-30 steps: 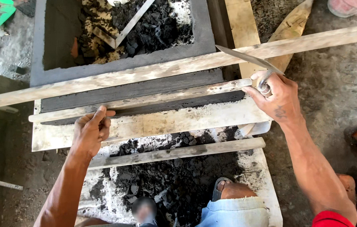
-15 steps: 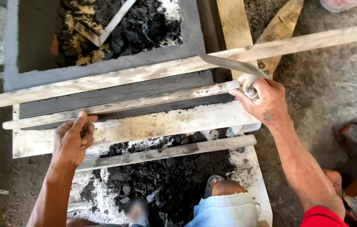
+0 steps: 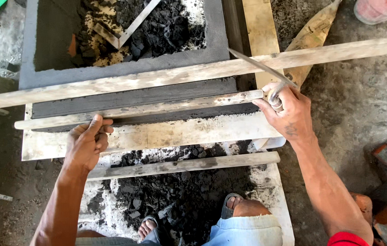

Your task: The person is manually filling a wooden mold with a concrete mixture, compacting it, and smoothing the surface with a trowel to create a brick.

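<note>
Head view: my left hand (image 3: 85,146) presses on the thin wooden batten (image 3: 139,108) that lies across the wet grey cement block (image 3: 125,82), thumb reaching its near edge and fingers curled over the pale plank (image 3: 166,133) just below. My right hand (image 3: 289,111) is closed on the handle of a trowel (image 3: 259,67) at the batten's right end, the blade pointing up and left over the long wooden rail (image 3: 193,73) that crosses the mould.

Against the frame half a second ago, my left hand sits a little further right along the batten and its thumb now stretches up to the strip instead of lying flat beside the fingers. My right hand has not let go of the trowel and remains at the same end of the batten. A second ago the left hand lay lower, on the plank alone.

Dark loose fill (image 3: 180,191) lies below the planks, around my sandalled feet (image 3: 230,212).
</note>
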